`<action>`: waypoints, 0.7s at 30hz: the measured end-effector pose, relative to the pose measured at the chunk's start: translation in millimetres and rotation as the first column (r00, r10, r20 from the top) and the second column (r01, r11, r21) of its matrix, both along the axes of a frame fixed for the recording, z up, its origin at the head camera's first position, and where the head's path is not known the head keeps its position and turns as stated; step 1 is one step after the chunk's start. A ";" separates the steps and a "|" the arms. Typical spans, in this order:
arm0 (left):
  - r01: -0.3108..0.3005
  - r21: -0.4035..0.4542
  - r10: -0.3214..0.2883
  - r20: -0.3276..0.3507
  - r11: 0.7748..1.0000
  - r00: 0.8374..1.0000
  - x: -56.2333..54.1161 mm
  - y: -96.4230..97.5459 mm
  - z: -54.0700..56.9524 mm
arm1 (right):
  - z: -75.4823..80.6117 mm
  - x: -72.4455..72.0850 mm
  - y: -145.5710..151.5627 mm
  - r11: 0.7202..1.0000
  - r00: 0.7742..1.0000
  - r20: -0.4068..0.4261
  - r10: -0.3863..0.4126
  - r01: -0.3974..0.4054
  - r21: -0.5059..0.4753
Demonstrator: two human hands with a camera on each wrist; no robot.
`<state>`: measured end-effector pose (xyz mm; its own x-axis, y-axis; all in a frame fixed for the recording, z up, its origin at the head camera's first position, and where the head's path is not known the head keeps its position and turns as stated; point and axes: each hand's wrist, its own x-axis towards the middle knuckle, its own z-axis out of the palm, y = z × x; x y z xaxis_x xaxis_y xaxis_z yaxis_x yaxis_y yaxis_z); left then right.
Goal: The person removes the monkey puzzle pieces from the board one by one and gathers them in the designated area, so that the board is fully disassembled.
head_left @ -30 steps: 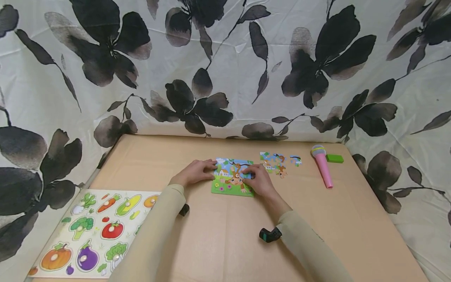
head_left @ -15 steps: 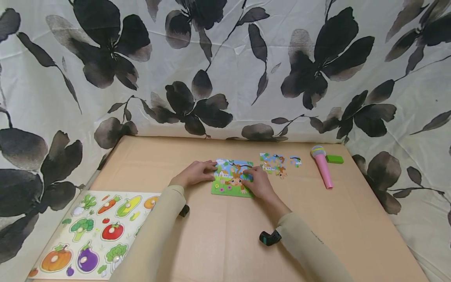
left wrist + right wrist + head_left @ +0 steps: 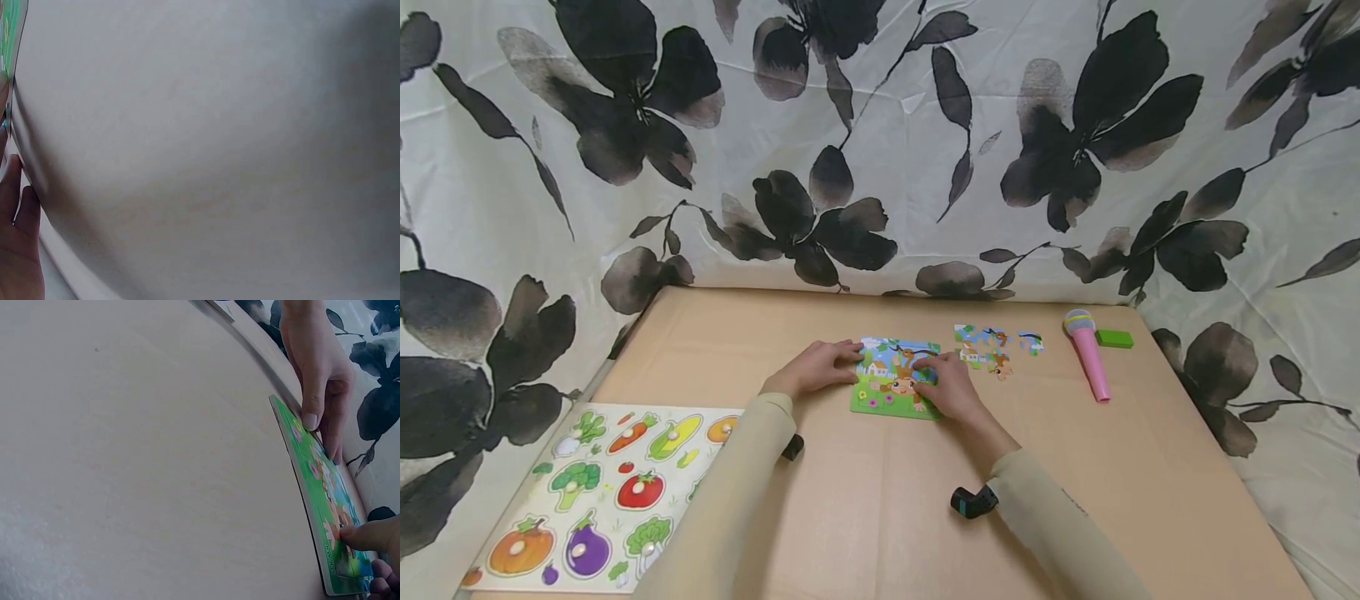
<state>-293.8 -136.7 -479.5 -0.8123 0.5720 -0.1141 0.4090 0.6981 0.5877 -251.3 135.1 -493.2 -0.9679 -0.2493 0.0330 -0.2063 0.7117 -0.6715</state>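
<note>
A small jigsaw puzzle board [image 3: 887,396] with a monkey, a house and a green border lies flat on the table. At its left edge is my left hand [image 3: 817,367], fingers fairly straight, thumb and fingertips touching the rim; the right wrist view shows that thumb on the border. My right hand [image 3: 957,390] is over the board's right side, thumb and index finger pinching a bluish puzzle piece [image 3: 928,377] that lies in the picture. The right wrist view has the right thumb [image 3: 369,537] pressed on the picture, the other fingers by the board's end.
Several loose puzzle pieces [image 3: 981,343] lie right of the board, one small piece [image 3: 1031,342] apart. Beyond are a pink toy microphone [image 3: 1087,358] and a green block [image 3: 1114,338]. A vegetable puzzle board [image 3: 602,475] sits front left. A floral cloth [image 3: 917,167] hangs behind the table.
Right fingers shift very slightly on the right side of the board after the first frame. The left hand, the board and the loose pieces stay in place.
</note>
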 end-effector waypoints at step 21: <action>0.012 0.011 -0.012 -0.001 1.000 1.000 -0.2 -0.7 -0.1 | -2.9 -0.7 -1.3 0.992 0.998 0.036 -0.050 0.053 -0.113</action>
<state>-294.0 -137.4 -479.7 -0.8054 0.5831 -0.1067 0.4182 0.6864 0.5949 -252.0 133.8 -496.0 -0.9803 -0.1957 0.0265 -0.1480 0.6394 -0.7545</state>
